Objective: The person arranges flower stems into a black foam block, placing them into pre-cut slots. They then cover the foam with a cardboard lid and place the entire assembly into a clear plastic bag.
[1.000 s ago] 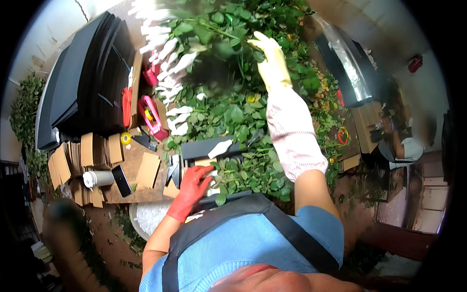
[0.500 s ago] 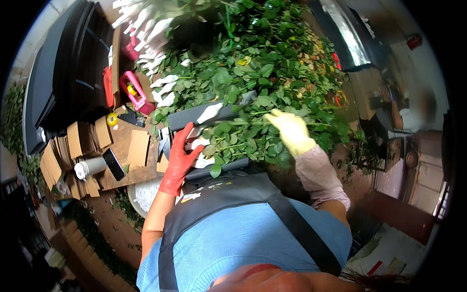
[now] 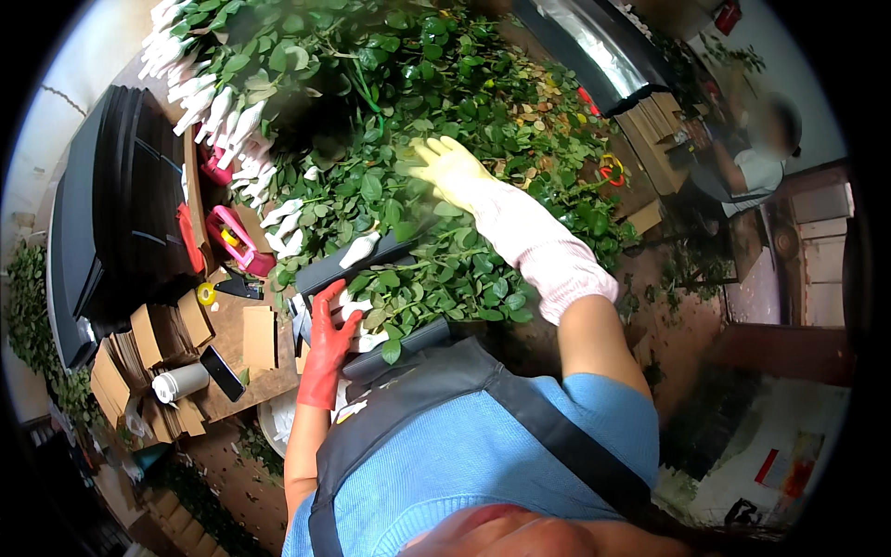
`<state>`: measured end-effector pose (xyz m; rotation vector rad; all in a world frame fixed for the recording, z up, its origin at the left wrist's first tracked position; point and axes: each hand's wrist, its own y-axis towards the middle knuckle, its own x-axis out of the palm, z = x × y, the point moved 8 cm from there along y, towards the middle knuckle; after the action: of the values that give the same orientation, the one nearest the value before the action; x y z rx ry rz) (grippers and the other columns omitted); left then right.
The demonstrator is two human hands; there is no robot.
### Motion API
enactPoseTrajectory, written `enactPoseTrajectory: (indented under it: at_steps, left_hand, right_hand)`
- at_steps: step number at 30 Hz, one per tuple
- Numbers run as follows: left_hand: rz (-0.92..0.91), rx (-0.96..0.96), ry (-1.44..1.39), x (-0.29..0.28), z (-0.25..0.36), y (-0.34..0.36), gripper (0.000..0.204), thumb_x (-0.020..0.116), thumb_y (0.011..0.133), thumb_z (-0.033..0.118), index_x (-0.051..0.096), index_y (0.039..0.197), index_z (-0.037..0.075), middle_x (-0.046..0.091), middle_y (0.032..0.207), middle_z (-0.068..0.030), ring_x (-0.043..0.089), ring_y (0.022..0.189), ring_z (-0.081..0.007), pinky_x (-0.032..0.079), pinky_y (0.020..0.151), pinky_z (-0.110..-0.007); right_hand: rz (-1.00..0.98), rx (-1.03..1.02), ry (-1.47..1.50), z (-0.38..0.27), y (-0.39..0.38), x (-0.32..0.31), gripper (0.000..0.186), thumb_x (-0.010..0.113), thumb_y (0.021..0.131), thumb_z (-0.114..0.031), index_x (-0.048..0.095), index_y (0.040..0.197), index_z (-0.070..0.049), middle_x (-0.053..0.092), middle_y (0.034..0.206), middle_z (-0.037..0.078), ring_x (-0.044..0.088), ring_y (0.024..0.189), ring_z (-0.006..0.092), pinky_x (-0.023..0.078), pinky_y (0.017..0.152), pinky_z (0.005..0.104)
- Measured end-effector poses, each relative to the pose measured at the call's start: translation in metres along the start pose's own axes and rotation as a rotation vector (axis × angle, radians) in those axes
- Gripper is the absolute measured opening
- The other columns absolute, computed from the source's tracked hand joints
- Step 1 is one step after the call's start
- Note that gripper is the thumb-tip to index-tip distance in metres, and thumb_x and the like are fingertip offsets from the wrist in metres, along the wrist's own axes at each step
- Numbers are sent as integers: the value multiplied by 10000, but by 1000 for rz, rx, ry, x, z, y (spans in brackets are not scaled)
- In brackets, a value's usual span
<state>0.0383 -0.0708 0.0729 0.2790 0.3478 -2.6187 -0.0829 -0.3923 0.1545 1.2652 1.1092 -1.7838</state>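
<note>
My left hand (image 3: 327, 342), in a red rubber glove, rests with thumb and forefinger apart against several white-sleeved flower heads (image 3: 356, 307). Their leafy green stems (image 3: 444, 295) run to the right, lying on a dark ribbed sheet (image 3: 320, 271) whose edges show on both sides. One more white-sleeved head (image 3: 359, 250) lies on its far edge. My right hand (image 3: 449, 171), in a pale yellow glove with a pink sleeve, reaches over the large leafy heap (image 3: 408, 88). Its fingers are spread with nothing visible in them.
Many white-sleeved heads (image 3: 227, 121) line the heap's left side. Left are a pink tape dispenser (image 3: 243, 243), cardboard pieces (image 3: 261, 338), a phone (image 3: 223, 373), a white cup (image 3: 180, 382) and stacked black sheets (image 3: 116, 204). Another person (image 3: 756, 167) is at the far right.
My right hand has moved left and farther away over the heap, its arm stretching out and its fingers spreading. My left hand stays by the white-sleeved heads. The whole view has shifted.
</note>
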Motion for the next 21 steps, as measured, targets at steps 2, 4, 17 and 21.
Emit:
enactPoseTrajectory:
  at_steps: [2,4,17,21]
  left_hand:
    - [-22,-5,4,1,-1,0,700,811,901,-2,520,1531,93,545,1497,-121,591,1349,-279,551,1074,-402]
    - [-41,-39,-118,3,-5,0,704,806,912,-2,507,1543,90,543,1500,-115,603,1329,-280,560,1060,-413]
    - [-40,119,-31,7,11,3,555,753,923,21,524,1428,48,589,1340,-138,685,1115,-233,588,951,-409]
    - [-12,155,76,3,21,1,560,734,904,-3,544,1429,39,585,1386,-149,654,1227,-273,556,1037,-394]
  right_hand:
    - [-64,64,-100,2,20,-10,439,692,1003,-230,679,1439,-179,527,1635,58,437,1528,247,234,1327,448]
    - [384,23,285,3,7,-68,446,689,919,-82,731,1361,-124,578,1589,59,457,1509,225,241,1332,427]
    - [283,-55,312,-81,-115,5,373,745,893,-79,731,1264,-41,722,1175,198,713,1049,353,571,910,408]
    - [185,-48,628,-68,-123,7,664,772,871,-93,586,1508,-55,660,1442,229,640,1325,372,500,1159,409]
